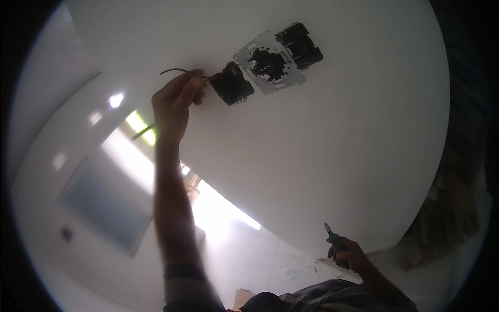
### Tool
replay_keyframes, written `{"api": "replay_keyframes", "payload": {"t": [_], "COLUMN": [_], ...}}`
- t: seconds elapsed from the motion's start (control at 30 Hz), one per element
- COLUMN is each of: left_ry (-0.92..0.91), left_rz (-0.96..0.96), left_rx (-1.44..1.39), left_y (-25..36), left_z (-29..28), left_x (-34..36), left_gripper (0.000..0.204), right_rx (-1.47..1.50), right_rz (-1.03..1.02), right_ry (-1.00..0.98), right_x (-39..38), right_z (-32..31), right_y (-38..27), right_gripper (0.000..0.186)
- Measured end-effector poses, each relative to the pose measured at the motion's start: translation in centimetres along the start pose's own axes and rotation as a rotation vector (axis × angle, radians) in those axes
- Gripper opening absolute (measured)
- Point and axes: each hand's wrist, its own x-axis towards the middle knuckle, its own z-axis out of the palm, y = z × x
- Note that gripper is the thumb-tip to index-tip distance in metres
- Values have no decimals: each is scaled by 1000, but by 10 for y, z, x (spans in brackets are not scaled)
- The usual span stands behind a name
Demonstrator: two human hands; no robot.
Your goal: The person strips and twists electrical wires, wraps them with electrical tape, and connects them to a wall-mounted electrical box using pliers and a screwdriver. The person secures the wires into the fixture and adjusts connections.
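High on a pale wall [322, 151], my left hand [173, 99] is raised with its fingers pinched on a thin dark wire [176, 69]. The wire's loose end sticks out to the left, and its other end runs toward a black wall box [232, 84] just right of my fingertips. Beside that box sits a socket insert with a grey metal mounting plate [247, 56] and a dark centre. Farther right is another black fitting [300, 46]. Low down, my right hand [354, 258] grips pliers [337, 242] by their blue handles, jaws pointing up.
On the left are a bright window opening [130, 161] and a bluish rectangular panel [112, 200]. Brown boards or similar material [442, 223] lie in shadow at the lower right. Scraps [312, 269] lie on the pale floor, and a tan piece [243, 298] shows at the bottom.
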Motion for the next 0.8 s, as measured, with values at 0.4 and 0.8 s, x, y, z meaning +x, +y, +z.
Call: {"api": "replay_keyframes", "payload": {"t": [0.4, 0.8], "left_ry": [38, -97], "left_rz": [-163, -135], "left_rx": [104, 512], "left_y": [30, 105], "left_z": [-8, 5], "left_x": [14, 3], "left_gripper": [31, 34], "right_rx": [-402, -328], "right_rz": [206, 153], "right_ry": [-40, -139], "right_x": [-1, 27], "right_z": [0, 23], "right_y": [13, -30], "right_gripper": [28, 31]}}
